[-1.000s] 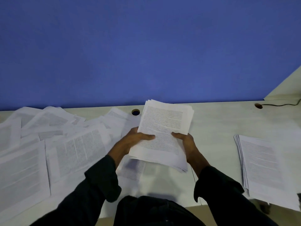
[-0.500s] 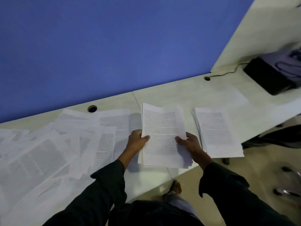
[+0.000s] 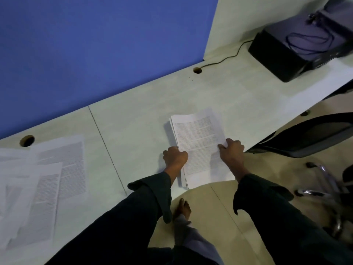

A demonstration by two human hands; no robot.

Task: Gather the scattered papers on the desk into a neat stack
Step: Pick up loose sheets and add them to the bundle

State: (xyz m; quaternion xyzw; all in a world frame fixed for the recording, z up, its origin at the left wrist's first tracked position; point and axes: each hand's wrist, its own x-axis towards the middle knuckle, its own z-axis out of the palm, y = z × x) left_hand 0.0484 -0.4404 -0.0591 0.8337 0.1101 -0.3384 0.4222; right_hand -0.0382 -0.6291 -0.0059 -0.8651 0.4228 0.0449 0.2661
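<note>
Your left hand (image 3: 174, 157) has its fingers curled tight on the stack (image 3: 198, 142) at its 9 o'clock edge. Your right hand (image 3: 232, 152) pinches the 3 o'clock edge, thumb on top. The stack sits at the near rim of the desk (image 3: 143, 115). Scattered sheets (image 3: 47, 178) lie well apart toward 9 o'clock, and a black box (image 3: 298, 52) sits at 1 o'clock.

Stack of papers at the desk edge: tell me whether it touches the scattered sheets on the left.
Apart. The head view shows a wide strip of bare desk between the stack of papers and the scattered sheets.
</note>
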